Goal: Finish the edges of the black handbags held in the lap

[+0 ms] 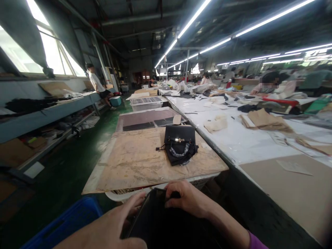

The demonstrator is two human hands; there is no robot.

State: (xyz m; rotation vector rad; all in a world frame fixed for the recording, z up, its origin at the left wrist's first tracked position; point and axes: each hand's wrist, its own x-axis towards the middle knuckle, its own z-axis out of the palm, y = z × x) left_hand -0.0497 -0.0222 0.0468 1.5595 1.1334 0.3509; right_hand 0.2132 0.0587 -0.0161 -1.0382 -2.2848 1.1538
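Observation:
Close to my body is a dark black bag-like piece [160, 214] with a stiff upper edge; its lower part runs out of view. My left hand [116, 218] grips its left side, with the fingers partly hidden behind it. At the top edge, my right hand [185, 199] pinches the rim between thumb and fingers. Beyond my hands, a finished-looking black handbag [180, 136] lies on a brown paper-covered board [129, 162]. It has a gold clasp, plastic-wrapped handles and a small hanging tag. Neither hand touches that handbag.
A blue plastic crate [70, 221] stands at lower left, and a white basket [116, 196] supports the board. To the right runs a long white worktable [215, 114] with brown paper pieces [267, 119]. Several people are farther off, one [97, 81] by the left bench.

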